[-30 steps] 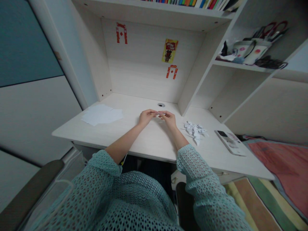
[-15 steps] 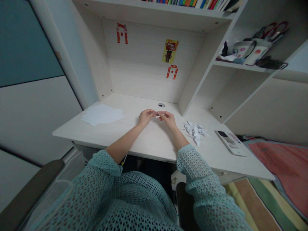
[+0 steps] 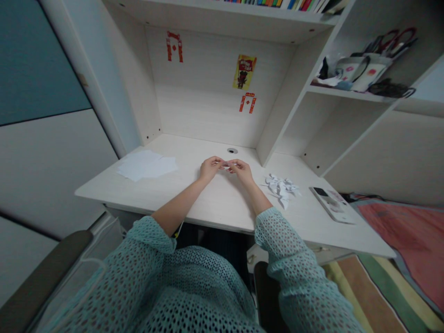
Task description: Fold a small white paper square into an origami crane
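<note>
My left hand [image 3: 210,168] and my right hand [image 3: 242,169] meet above the middle of the white desk [image 3: 208,199]. Between their fingertips they pinch a small piece of white paper [image 3: 226,167], mostly covered by the fingers. Its folded shape is too small to make out. To the right of my right hand lies a pile of folded white paper pieces [image 3: 281,187], pointed and loosely heaped. Farther left, beyond my left hand, flat white paper sheets [image 3: 147,165] are spread over one another.
A phone [image 3: 331,205] lies at the right of the desk. Behind the hands are a cable hole [image 3: 232,151] and an upright shelf panel [image 3: 277,106]. Cups of pens and scissors [image 3: 371,69] stand on the right shelf. A chair armrest [image 3: 45,273] is at lower left.
Both hands stay together over the same spot, still pinching the paper, with hardly any finger movement. The whole view has shifted very slightly.
</note>
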